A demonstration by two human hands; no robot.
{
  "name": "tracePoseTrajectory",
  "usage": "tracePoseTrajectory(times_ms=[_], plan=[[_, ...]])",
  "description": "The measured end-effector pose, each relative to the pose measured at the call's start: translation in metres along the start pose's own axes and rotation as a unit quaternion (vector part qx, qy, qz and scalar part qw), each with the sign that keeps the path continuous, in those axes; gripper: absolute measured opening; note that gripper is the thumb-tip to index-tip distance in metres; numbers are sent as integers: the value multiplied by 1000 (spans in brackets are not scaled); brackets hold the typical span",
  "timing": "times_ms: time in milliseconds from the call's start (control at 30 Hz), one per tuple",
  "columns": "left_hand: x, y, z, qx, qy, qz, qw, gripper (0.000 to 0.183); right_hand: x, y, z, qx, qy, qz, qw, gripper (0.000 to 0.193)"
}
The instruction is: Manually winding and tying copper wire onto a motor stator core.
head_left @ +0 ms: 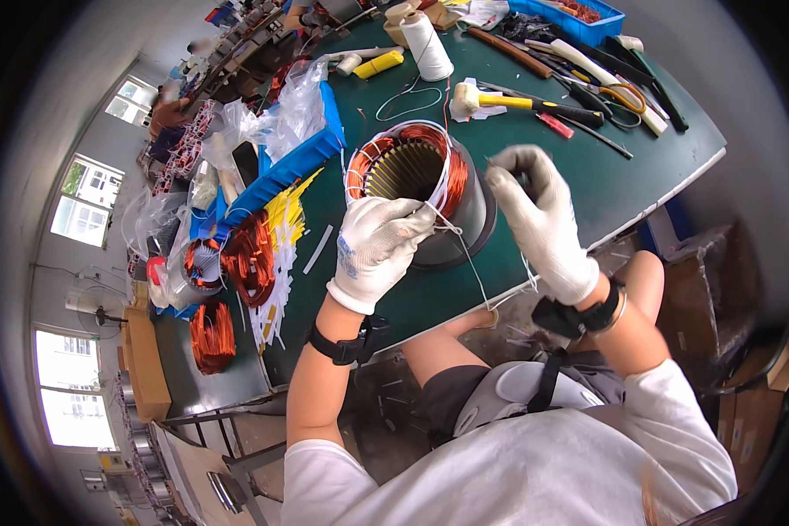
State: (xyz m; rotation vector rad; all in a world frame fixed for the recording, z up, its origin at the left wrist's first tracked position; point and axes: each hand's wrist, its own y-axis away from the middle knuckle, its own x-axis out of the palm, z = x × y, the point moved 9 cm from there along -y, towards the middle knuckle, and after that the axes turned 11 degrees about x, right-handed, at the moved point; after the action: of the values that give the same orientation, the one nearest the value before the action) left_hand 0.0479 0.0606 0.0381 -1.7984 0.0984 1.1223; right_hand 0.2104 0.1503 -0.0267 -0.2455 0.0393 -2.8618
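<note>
A motor stator (479, 223) stands on the green table, its round grey shell around copper windings (454, 180) and a slotted bore. White cord lashes the windings along the rim. At the near rim my left hand (377, 250), in a white glove, is closed with its fingertips at a loop of white cord (450, 230). To the right of the stator, my gloved right hand (543, 223) is raised and apart from it, fingers pinched. The cord sags below the table edge and runs up to this hand; its fingertips partly hide what they grip.
A white thread cone (428, 48) stands behind the stator. A yellow-handled mallet (500, 101), scissors (622, 95) and several tools lie at the far right. On the left are a blue tray (280, 167) with plastic bags, copper coils (252, 259) and white strips (282, 280).
</note>
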Motion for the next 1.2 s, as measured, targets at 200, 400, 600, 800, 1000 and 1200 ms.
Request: tracePoseTrajectory(times_ms=[200,400,600,800,1000,1200], plan=[[1,2,-1,5,-23,-10,1000,27,54,69,38,-137,223,201,944,34],[5,-3,-3,30,-72,-42,996,28,70,32,9,196,-443,384,786,24],[2,4,-6,49,-59,-66,995,23,36,64,-24,199,-250,277,906,22],[-8,4,3,-35,54,-76,995,18,44,60,-28,121,-126,302,937,26],[12,-8,-5,-127,-105,101,981,51,48,70,-48,168,-249,313,901,24],[10,5,9,-183,-27,-45,982,43,-13,39,-24,153,-26,241,958,27]])
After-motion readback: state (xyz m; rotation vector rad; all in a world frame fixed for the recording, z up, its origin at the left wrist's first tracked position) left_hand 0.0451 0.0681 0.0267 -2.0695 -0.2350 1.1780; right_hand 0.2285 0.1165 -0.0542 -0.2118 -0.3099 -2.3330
